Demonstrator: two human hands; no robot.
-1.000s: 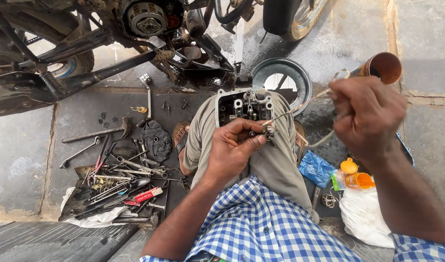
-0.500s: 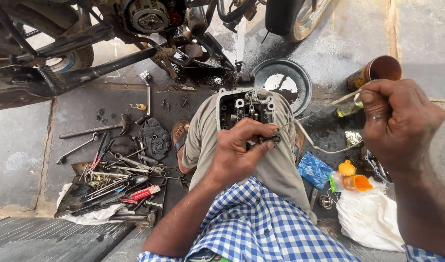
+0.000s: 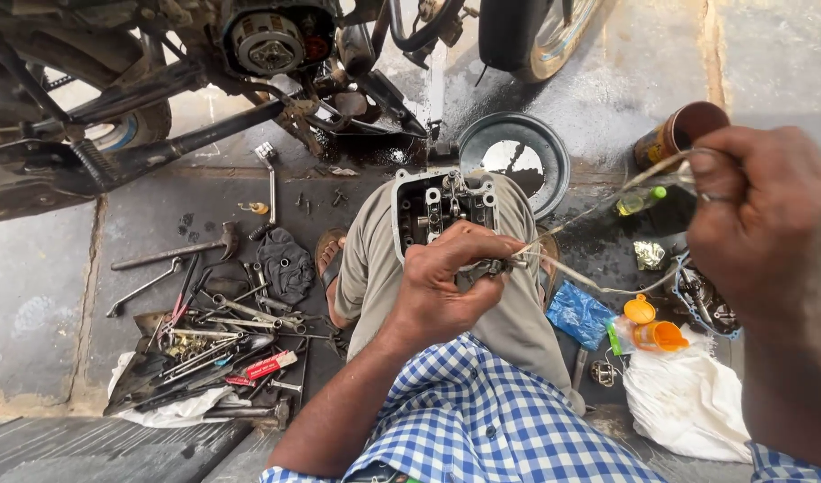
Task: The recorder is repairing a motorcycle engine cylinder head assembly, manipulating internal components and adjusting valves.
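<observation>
A grey metal engine head (image 3: 444,207) rests on my knee. My left hand (image 3: 451,282) is closed on a small metal part at the head's near edge. A thin pale cord (image 3: 589,210) runs from that part up and right to my right hand (image 3: 764,237), which pinches the cord's end and holds it raised near the right edge of the view. A second loop of the cord sags down toward the floor between my hands.
A motorcycle (image 3: 249,63) stands across the top. A round metal pan (image 3: 515,156) and a brown can (image 3: 679,132) sit ahead. Wrenches and hand tools (image 3: 205,331) lie spread at left. A white bag (image 3: 688,398), orange caps and blue wrapper lie at right.
My right hand has drawn the cord further right and upward, stretching it out. My left hand stays gripping the part at the engine head.
</observation>
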